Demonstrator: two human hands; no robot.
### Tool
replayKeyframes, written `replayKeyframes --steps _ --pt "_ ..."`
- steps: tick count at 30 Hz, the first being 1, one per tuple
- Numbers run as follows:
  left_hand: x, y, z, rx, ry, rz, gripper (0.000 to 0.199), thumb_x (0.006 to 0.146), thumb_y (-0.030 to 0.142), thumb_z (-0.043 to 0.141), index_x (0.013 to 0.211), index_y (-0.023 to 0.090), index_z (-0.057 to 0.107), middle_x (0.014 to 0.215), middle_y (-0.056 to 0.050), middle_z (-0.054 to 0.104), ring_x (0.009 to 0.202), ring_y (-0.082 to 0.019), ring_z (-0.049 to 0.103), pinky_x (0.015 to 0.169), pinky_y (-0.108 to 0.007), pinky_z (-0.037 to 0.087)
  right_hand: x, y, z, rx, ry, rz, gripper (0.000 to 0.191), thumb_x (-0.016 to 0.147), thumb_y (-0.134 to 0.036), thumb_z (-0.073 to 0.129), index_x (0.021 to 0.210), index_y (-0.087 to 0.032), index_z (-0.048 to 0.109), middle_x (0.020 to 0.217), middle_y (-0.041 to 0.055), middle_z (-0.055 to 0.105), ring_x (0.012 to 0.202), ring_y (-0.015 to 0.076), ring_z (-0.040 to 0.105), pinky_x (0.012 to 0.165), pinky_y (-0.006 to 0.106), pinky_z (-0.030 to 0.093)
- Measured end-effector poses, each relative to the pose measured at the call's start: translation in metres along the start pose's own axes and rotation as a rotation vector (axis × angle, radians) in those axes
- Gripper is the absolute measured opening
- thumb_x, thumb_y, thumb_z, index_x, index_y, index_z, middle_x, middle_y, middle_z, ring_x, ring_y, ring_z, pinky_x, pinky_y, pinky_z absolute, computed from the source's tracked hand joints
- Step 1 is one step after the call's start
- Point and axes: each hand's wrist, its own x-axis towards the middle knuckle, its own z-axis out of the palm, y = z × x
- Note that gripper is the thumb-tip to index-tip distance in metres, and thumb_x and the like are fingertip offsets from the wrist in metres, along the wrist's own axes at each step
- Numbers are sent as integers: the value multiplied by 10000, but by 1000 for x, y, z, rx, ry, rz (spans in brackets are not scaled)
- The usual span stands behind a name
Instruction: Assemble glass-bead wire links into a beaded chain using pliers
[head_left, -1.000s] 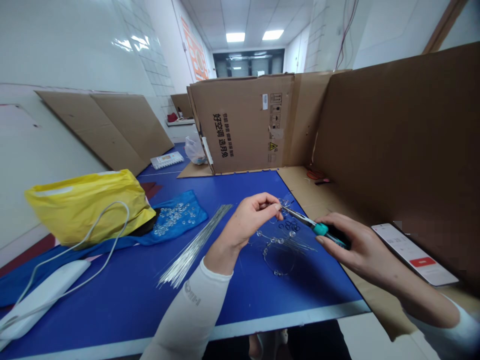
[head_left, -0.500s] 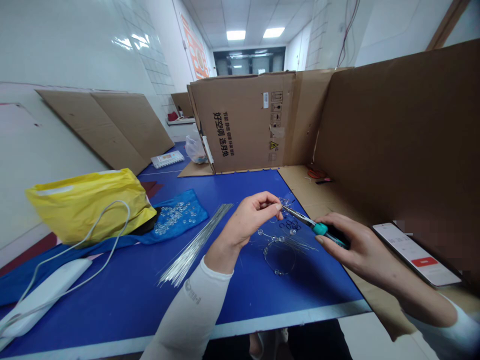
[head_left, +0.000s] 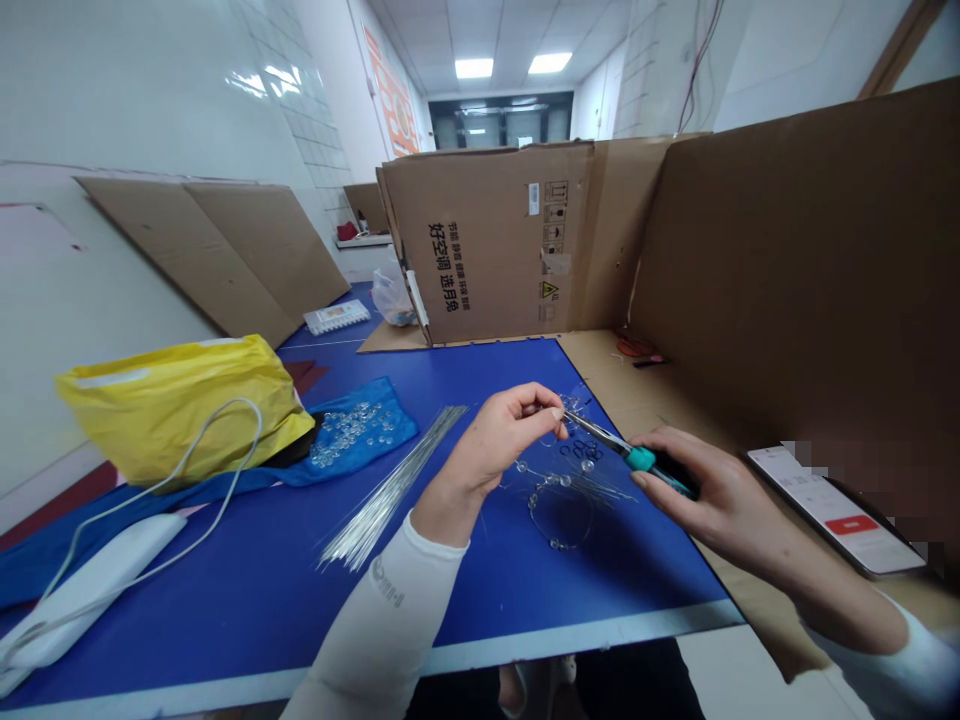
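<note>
View shifted slightly; R hand (head_left: 712,490) w/ pliers (head_left: 641,459).

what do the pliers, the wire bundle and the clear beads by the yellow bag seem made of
Pliers: smooth grey metal nose, judging by its sheen; the teal and dark grips look like plastic or rubber. Wire bundle: probably bare metal, from its thin, silvery, shiny strands. Clear beads: glossy and see-through, with small highlights; glass or plastic, the look leaves that open.
</note>
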Motion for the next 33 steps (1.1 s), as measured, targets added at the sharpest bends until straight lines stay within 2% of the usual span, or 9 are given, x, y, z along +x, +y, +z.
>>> replayKeyframes --steps 17,33 --pt "-1 0 0 36 -11 2 57 827 212 659 819 158 641 705 -11 671 719 -138 630 806 -312 479 3 -1 -3 13 -24 -3 195 955 -377 571 1083 -247 641 964 51 683 835 207 648 727 333 518" --pt "1 -1 1 2 3 -41 56 812 205 667 814 151 653 706 -9 682 715 -133 625 815 -306 465 1 3 2 -8 21 -34 197 952 -358 571 1089 -240 649 988 63 709 851 215 678 733 330 536"
